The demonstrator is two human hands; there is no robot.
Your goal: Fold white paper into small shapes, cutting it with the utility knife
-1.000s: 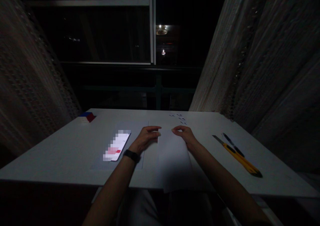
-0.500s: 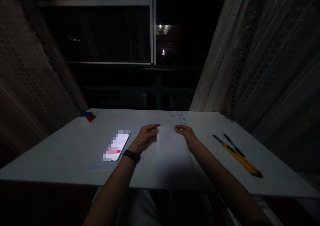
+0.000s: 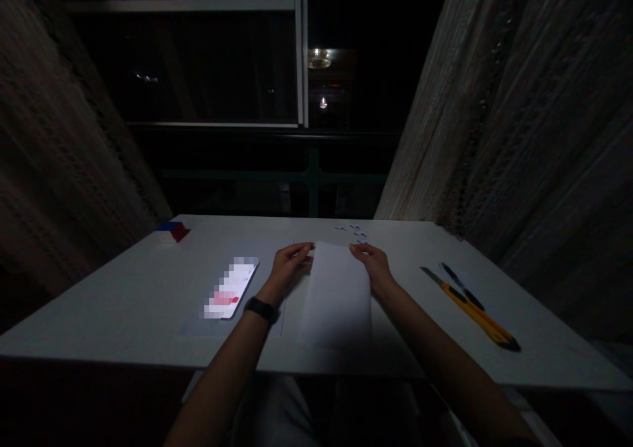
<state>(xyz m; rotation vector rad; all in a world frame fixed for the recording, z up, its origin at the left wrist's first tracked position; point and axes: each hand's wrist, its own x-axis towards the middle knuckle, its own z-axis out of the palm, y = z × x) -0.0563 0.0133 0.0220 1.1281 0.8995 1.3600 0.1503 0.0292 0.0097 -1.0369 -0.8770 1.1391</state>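
a white paper sheet (image 3: 336, 295) is at the near middle of the desk (image 3: 123, 302), held at its far end by both hands: the left hand (image 3: 293, 262) has thumb and fingers nearly closed on the left corner, the right hand (image 3: 373, 266) pinches the right corner. a lit phone (image 3: 242, 281) lies left, a yellow cutter (image 3: 475, 312) and a pen (image 3: 461, 285) right.

White oblong paper (image 3: 339, 282) (near end shadowed), over table (image 3: 123, 302).

Dark window (image 3: 198, 64) between curtains (image 3: 534, 117)
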